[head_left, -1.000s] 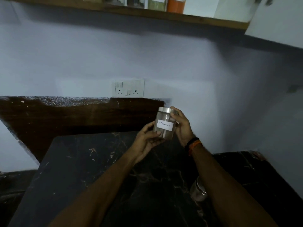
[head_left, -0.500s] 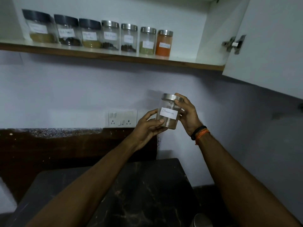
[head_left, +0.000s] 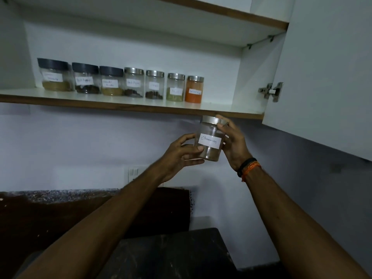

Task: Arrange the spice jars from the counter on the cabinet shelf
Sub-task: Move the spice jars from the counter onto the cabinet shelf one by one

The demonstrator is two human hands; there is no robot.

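Head view: both hands hold one clear jar (head_left: 210,140) just right of the frame's centre, a little below the front edge of the shelf (head_left: 120,104) and not touching it. The jar stands nearly upright, tilted slightly, with a silver lid, a white label reading "Cinnamon" and a low layer of brown powder at its bottom. The left hand (head_left: 179,156) cups the jar from its 8 o'clock side, fingers curled and clamped on the lower wall, the thumb lying across the front near the base. The right hand (head_left: 233,143) grips from the 3 o'clock side, fingers closed on the lid rim and upper wall; a black band and an orange band (head_left: 250,168) sit on that wrist. On the shelf, at 11 o'clock from the held jar, seven labelled jars stand in a row close beside one another: three with dark lids (head_left: 86,80) at the left end, then four with silver lids. The last of these, the orange-filled jar (head_left: 193,89), stands at 12 o'clock from the held one, with bare shelf to its right. The other labels are too blurred to read. The cabinet door (head_left: 326,77) hangs open at 2 o'clock, its metal hinge (head_left: 271,92) showing. A dark counter (head_left: 171,254) lies at 6 o'clock, under the forearms.
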